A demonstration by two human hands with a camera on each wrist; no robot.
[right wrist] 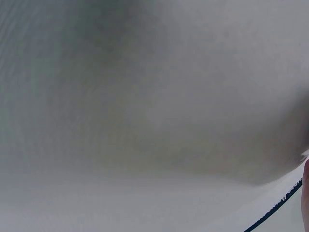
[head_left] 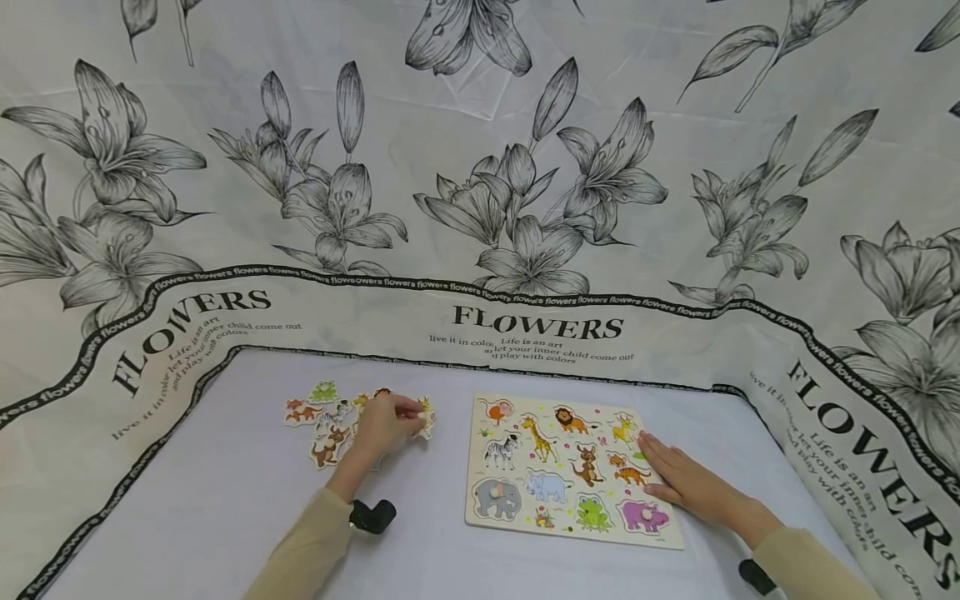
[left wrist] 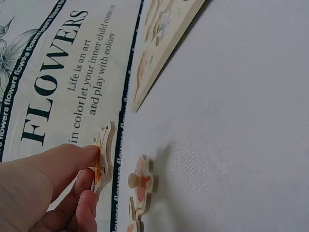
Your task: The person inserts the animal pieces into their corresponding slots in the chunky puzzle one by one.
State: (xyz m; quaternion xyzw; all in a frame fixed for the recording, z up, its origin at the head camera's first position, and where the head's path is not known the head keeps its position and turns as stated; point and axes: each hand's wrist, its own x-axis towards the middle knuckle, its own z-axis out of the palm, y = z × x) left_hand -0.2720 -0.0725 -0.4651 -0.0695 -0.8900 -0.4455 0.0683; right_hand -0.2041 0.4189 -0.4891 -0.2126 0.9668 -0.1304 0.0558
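In the head view my left hand (head_left: 386,429) is over a cluster of wooden animal puzzle pieces. It pinches a yellow-orange animal piece (left wrist: 107,159) between thumb and fingers, raised off the cloth in the left wrist view; which animal it is cannot be told. Just beyond it sits a knobbed pink-orange piece (left wrist: 141,180). My right hand (head_left: 693,483) lies with fingers extended on the right edge of the animal puzzle board (head_left: 573,537). A grey elephant (head_left: 497,500) and a purple hippo (head_left: 645,517) look raised in the board.
Left of the board, a kangaroo piece (head_left: 328,447), a zebra piece (head_left: 332,414), a fox-like orange piece (head_left: 302,412) and a frog piece (head_left: 323,390) lie close together. White cloth (head_left: 202,517) covers the table; a flower-printed curtain (head_left: 375,321) rises behind it.
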